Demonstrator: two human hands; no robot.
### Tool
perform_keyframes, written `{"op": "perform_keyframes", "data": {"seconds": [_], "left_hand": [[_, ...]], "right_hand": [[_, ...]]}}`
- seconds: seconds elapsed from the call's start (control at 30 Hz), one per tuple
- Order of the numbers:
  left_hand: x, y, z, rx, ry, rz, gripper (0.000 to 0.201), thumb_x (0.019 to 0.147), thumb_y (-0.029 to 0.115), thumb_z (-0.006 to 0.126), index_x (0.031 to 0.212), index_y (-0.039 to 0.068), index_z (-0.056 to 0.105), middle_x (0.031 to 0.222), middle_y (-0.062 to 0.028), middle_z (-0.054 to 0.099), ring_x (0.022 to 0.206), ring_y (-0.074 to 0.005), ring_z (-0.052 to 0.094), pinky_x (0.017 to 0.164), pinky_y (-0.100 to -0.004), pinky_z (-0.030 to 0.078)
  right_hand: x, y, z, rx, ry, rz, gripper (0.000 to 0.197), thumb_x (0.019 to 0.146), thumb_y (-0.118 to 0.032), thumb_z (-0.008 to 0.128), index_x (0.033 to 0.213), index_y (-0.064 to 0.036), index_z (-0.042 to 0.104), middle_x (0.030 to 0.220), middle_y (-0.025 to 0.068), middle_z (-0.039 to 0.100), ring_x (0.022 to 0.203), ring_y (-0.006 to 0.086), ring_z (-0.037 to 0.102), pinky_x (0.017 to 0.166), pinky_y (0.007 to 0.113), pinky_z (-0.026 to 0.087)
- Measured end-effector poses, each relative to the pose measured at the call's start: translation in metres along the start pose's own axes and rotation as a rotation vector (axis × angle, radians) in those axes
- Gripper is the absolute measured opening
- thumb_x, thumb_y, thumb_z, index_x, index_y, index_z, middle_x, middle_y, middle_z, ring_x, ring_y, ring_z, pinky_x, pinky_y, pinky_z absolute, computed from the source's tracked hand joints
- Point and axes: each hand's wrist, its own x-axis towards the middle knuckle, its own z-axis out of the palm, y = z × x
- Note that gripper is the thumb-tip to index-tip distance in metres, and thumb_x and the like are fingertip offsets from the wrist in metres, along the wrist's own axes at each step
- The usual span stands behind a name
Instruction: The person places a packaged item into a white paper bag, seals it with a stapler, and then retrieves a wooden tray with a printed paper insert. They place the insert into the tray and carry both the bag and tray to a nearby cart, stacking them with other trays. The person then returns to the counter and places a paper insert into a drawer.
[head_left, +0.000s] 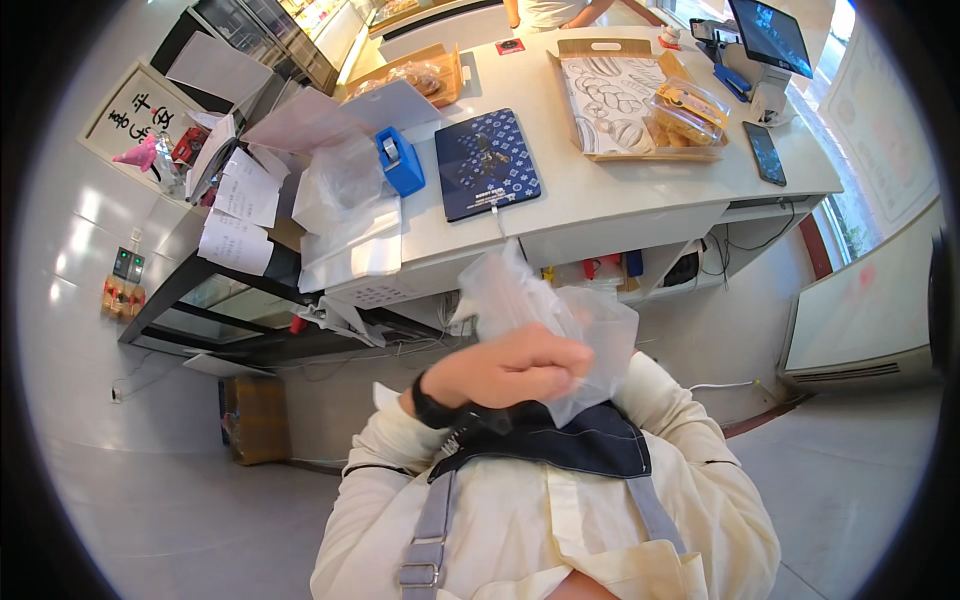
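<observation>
In front of my chest are translucent plastic bags, crumpled and a little blurred. My left hand, with a black band on its wrist, is closed on their near side. My right hand is mostly covered by the plastic at the right, so its fingers are hidden. Beyond the bags is the white counter. On it lie a dark blue patterned tablet-like thing with a white cable and a blue tape dispenser. A pile of clear plastic bags sits left of the dispenser.
A cardboard tray at the back right holds packaged bread. A phone and a screen are farther right. A wooden tray stands at the back. Written papers hang at the left. Another person is across the counter.
</observation>
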Motion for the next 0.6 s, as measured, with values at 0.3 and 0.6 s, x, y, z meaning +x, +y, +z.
{"op": "perform_keyframes", "data": {"seconds": [0.3, 0.6], "left_hand": [[-0.019, -0.025, -0.016, 1.185, 0.83, -0.133, 0.071, 0.084, 0.045, 0.058, 0.133, 0.0, 0.033, 0.136, -0.0218, 0.027, 0.127, -0.0348, 0.028, 0.103, -0.0403, 0.025], [0.007, -0.106, -0.017, 0.504, 0.937, -0.044, 0.086, 0.08, 0.028, 0.068, 0.139, -0.006, 0.015, 0.138, -0.0255, 0.029, 0.128, -0.0333, 0.032, 0.103, -0.0377, 0.029]], "right_hand": [[0.048, 0.041, -0.021, -0.218, 0.233, 0.161, 0.047, 0.091, -0.038, 0.044, 0.12, -0.001, 0.046, 0.103, 0.0183, 0.059, 0.086, 0.0372, 0.059, 0.077, 0.042, 0.046], [0.05, -0.02, 0.002, -0.83, 0.24, 0.227, 0.055, 0.081, -0.033, 0.055, 0.126, -0.0049, 0.041, 0.12, 0.0236, 0.049, 0.096, 0.0391, 0.057, 0.08, 0.048, 0.045]]}}
